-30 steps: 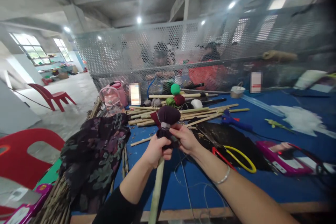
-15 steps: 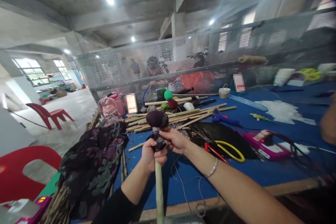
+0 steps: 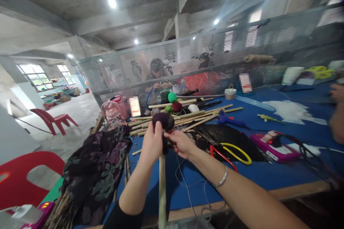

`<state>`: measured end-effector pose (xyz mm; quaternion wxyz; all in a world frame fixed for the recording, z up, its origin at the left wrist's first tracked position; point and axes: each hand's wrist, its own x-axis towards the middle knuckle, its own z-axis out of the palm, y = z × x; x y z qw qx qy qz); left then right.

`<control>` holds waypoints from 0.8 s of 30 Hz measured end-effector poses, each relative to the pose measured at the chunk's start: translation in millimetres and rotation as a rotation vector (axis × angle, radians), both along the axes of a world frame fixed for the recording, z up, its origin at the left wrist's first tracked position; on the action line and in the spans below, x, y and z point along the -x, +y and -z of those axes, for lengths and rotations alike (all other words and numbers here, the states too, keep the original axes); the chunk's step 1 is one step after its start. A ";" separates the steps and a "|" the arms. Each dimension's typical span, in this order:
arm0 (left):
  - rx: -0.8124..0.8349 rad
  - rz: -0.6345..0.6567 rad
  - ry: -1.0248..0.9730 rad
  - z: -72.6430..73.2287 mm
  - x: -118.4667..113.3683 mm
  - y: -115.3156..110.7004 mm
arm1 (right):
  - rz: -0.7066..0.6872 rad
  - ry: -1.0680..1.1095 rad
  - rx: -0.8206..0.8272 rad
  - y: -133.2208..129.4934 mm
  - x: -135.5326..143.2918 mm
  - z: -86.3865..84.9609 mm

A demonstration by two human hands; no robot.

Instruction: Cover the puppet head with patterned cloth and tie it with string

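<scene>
A wooden stick (image 3: 162, 189) stands upright before me, topped by a round head wrapped in dark purple cloth (image 3: 163, 120). My left hand (image 3: 153, 141) is closed round the head's left side and the neck below it, thumb up on the cloth. On the other side my right hand (image 3: 182, 144) pinches at the neck, fingers pressed together. From beneath it a thin grey string (image 3: 185, 182) trails down over the table edge. The string's end at the neck is hidden by my fingers.
Scissors with red and yellow handles (image 3: 236, 153) lie right of my hands, near a purple power strip (image 3: 276, 148). Behind are several wooden sticks (image 3: 188, 117) and a blue glue gun (image 3: 229, 120). Camouflage cloth (image 3: 94, 171) drapes at left. Another person's hand (image 3: 337, 94) shows at far right.
My left hand has shifted up from the gathered cloth and stick below the neck to the side of the wrapped head. My right hand stays pinched at the neck.
</scene>
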<state>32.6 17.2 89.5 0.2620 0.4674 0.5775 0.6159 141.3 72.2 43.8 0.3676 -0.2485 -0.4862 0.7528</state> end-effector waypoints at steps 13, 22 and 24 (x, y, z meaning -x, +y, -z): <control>0.337 1.011 -0.046 -62.2 59.4 61.2 | -0.137 0.069 0.032 -14.1 0.9 2.8; 0.238 0.998 0.007 -47.1 46.6 47.7 | -0.160 0.073 0.008 -11.1 -6.8 2.6; 0.238 0.989 -0.028 -36.2 50.1 49.1 | -0.192 0.044 0.028 -10.0 -4.9 5.5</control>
